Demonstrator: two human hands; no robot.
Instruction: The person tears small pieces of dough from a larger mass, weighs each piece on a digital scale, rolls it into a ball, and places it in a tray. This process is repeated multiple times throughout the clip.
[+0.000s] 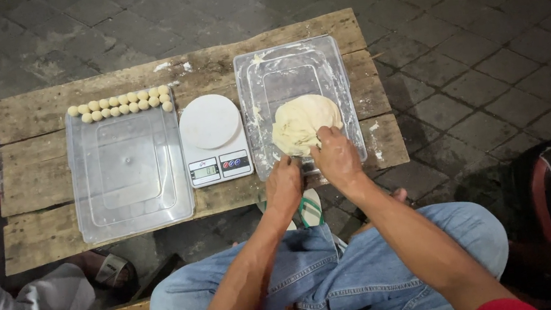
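Rough wooden planks make up the low surface (26, 122), set on grey paving stones. On it, from my left, sit a clear plastic tray (128, 167) with two rows of small dough balls (121, 105) along its far edge, a white kitchen scale (213, 140), and a second, flour-dusted tray (293, 69). Both of my hands are in that second tray: my right hand (337, 156) is clenched into the near edge of the big lump of dough (304, 123), fingers sunk in it, and my left hand (284, 183) is just beside it at the tray's near rim, curled, though I cannot tell whether it grips dough or only the rim. The lump lies in the near half of the tray. My judgement is that the tray could slide or tip, since it overhangs nothing yet sits close to the plank edge and I am pulling toward myself. Sticky dough may also tear unevenly, and a stray elbow could nudge the scale. Another person's white-clad leg (0, 308) and sandalled foot (111, 270) sit near my left.
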